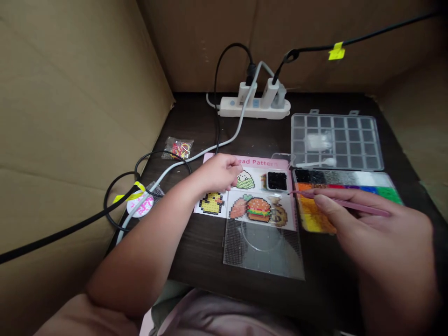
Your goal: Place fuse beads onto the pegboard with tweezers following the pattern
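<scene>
left hand (219, 173): curled on pink "ead Pattern" card (257, 162), grip unclear | right hand (371, 224): gripping pink tweezers (343, 203) over bead tray (311, 214), right edge of desk (196, 121)

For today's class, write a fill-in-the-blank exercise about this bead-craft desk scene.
The right hand holds pink ____.
The ____ rests on the bead pattern sheet.
The small tray on that sheet holds ____ beads.
A white ____ lies along the far edge of the table.

Missing words: tweezers; left hand; black; power strip.
</scene>
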Demonstrator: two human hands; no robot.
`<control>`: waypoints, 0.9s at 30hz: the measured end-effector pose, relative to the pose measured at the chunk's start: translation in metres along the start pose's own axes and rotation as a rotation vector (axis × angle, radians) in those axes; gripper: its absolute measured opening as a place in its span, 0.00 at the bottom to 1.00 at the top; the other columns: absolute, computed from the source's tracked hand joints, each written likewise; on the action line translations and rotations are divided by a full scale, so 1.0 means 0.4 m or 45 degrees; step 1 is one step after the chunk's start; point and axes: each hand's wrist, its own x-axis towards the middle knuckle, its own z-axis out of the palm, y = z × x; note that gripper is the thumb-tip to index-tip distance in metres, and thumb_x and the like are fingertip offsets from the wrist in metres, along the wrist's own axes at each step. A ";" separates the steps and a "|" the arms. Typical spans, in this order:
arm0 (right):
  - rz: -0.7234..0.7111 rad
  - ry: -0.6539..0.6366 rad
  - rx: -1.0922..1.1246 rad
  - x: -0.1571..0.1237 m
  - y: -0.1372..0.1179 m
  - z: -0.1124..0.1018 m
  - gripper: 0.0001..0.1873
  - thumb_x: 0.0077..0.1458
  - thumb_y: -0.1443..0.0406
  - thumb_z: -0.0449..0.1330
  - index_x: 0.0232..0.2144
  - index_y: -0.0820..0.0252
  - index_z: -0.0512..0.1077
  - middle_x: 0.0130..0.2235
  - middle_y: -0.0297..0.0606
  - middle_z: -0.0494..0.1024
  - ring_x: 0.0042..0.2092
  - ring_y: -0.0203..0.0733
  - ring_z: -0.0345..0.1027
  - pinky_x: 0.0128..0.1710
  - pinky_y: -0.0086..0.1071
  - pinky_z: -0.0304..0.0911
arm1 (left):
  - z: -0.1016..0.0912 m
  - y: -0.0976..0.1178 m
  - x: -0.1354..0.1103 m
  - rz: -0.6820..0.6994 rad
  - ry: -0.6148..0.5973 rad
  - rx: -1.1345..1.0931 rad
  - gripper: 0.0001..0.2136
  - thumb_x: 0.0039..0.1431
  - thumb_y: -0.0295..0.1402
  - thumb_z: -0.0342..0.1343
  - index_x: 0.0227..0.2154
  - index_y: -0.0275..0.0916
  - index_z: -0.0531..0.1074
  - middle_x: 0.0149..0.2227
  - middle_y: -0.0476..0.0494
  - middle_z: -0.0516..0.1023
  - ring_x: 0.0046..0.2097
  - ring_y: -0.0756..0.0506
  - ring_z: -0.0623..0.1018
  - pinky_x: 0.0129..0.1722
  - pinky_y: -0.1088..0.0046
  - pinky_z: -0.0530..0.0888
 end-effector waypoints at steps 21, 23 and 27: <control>-0.076 -0.321 -0.054 0.006 -0.004 -0.017 0.05 0.49 0.63 0.63 0.28 0.56 0.78 0.27 0.35 0.80 0.28 0.38 0.73 0.27 0.28 0.69 | 0.001 0.000 0.003 0.001 -0.010 -0.030 0.08 0.62 0.32 0.47 0.27 0.37 0.65 0.24 0.48 0.68 0.20 0.56 0.66 0.20 0.78 0.64; -0.060 -0.352 -0.046 0.006 -0.003 -0.016 0.05 0.48 0.63 0.63 0.28 0.57 0.78 0.28 0.36 0.80 0.29 0.39 0.74 0.27 0.28 0.69 | 0.002 0.001 0.003 -0.007 -0.007 -0.039 0.08 0.62 0.32 0.47 0.27 0.37 0.65 0.24 0.48 0.68 0.20 0.56 0.66 0.20 0.78 0.64; -0.057 -0.384 -0.050 0.006 -0.003 -0.016 0.05 0.49 0.63 0.62 0.28 0.58 0.78 0.28 0.36 0.80 0.28 0.39 0.73 0.28 0.30 0.69 | 0.002 -0.003 0.004 -0.010 -0.008 -0.058 0.08 0.62 0.32 0.47 0.27 0.37 0.65 0.24 0.48 0.68 0.20 0.56 0.65 0.20 0.78 0.63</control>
